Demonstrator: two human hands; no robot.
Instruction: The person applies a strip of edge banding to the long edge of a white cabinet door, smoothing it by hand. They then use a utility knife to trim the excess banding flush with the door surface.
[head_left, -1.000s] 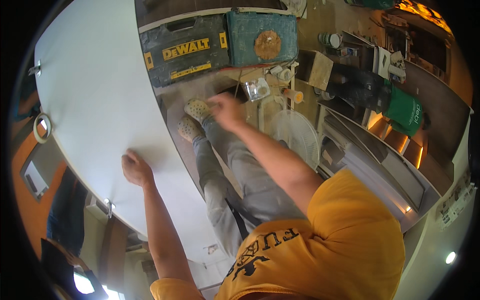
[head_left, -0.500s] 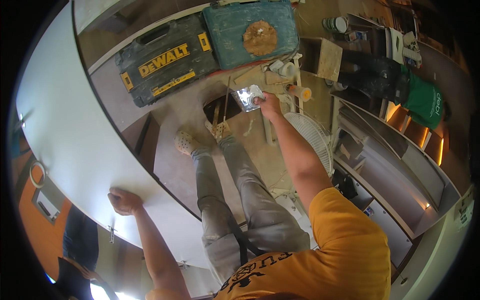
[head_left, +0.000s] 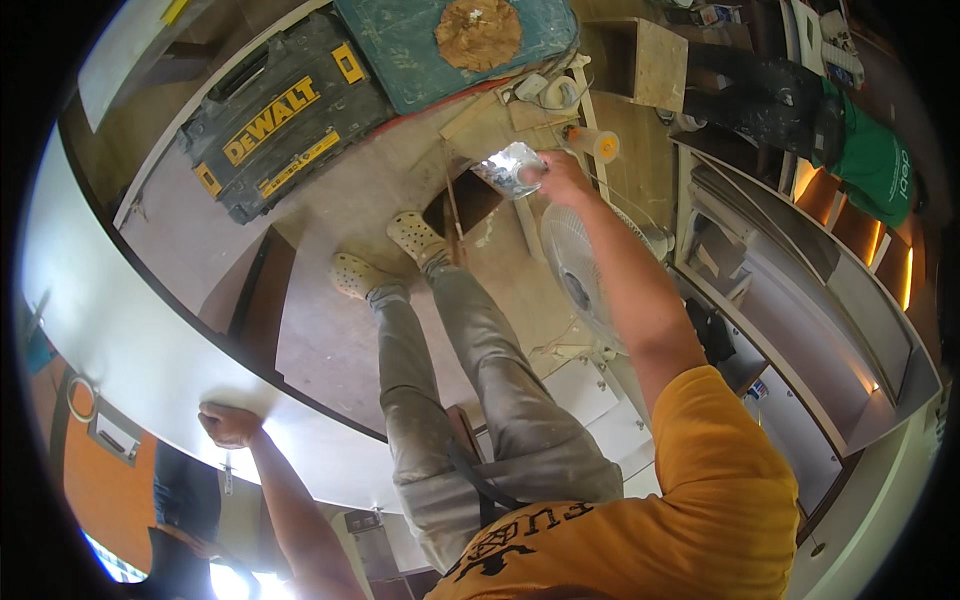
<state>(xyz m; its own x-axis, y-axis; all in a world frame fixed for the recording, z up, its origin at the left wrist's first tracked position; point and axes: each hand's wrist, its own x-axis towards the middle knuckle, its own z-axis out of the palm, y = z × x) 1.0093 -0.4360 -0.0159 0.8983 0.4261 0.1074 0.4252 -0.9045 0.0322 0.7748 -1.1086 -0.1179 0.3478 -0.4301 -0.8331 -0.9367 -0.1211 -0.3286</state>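
My right hand [head_left: 566, 180] is closed on the near edge of a shiny silver packet [head_left: 508, 168], held out over the floor past a white fan [head_left: 585, 262]. The packet looks like foil or clear plastic; its contents cannot be made out. My left hand [head_left: 230, 425] is curled into a fist against the large white panel [head_left: 150, 290] on the left. Its fingers are tucked under, so anything inside is hidden. Below the packet lies a dark rectangular patch [head_left: 470, 203] with a thin strip [head_left: 452, 205] across it.
A black-and-yellow tool case [head_left: 285, 115] and a teal case [head_left: 455, 60] lie beyond my feet. To the right are an open wooden box [head_left: 655, 65] and a white cabinet frame [head_left: 780, 290]. A person in a green shirt [head_left: 868, 155] is at far right; another person's dark trousers [head_left: 187, 490] show lower left.
The whole view has shifted, with the cases now higher and further left. The white panel looks narrower. My right hand still holds the packet, and my left fist stays by the panel.
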